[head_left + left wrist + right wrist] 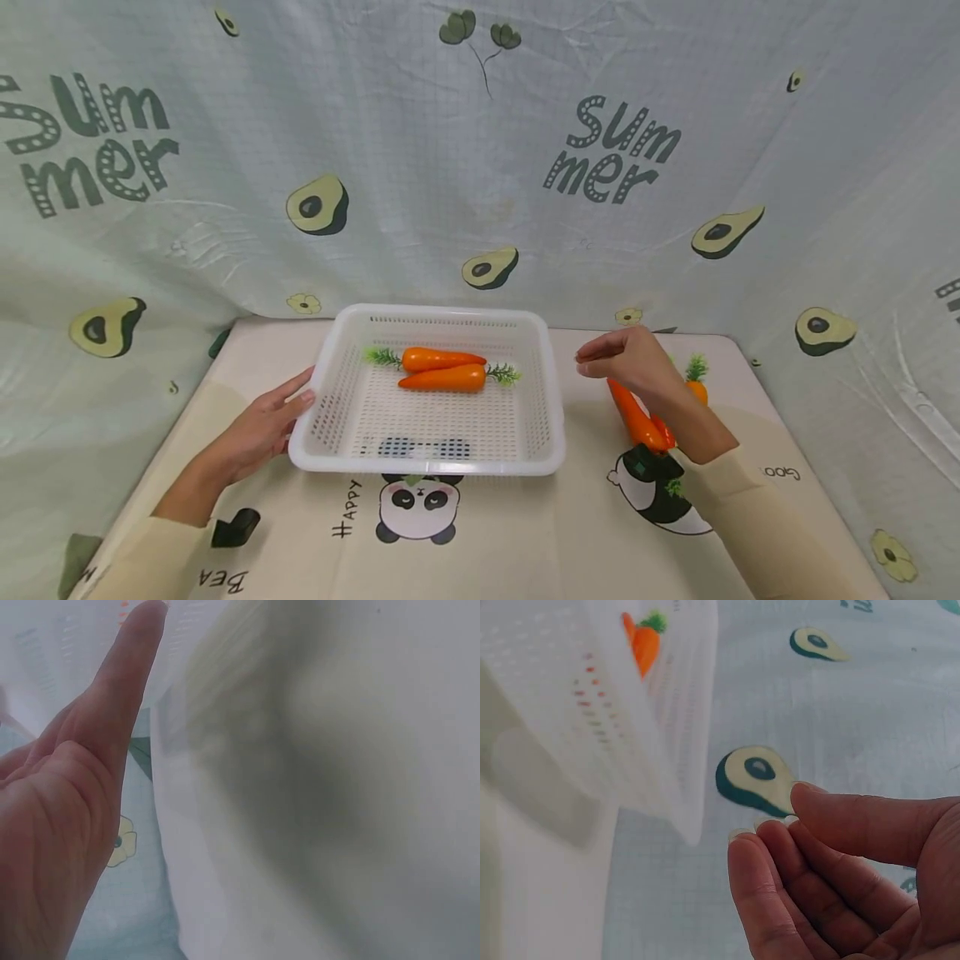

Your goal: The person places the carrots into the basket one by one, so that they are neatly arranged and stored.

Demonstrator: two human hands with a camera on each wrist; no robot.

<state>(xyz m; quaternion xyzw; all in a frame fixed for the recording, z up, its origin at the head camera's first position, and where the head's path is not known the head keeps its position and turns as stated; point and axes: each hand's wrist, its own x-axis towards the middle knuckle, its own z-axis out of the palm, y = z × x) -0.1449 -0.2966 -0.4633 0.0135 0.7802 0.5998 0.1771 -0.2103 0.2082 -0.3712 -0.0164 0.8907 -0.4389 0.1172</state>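
Observation:
A white plastic basket (427, 467) with perforated walls stands on the table. Inside it lie two orange carrots with green tops, the rear carrot (438, 359) and the front carrot (446, 379), pointing opposite ways. My left hand (258, 429) touches the basket's left side, its fingers extended along the outer wall. To the right of the basket my right hand (622, 358) hovers with loosely bent fingers and nothing between them; in the right wrist view its thumb stands close to the fingertips. Under the right forearm lie several more carrots (632, 414), partly hidden by it.
A pale cloth (495, 542) with panda prints covers the table. Behind and at both sides hangs a light curtain (420, 167) printed with avocados and lettering. Another carrot (698, 390) shows its green top beyond the right forearm.

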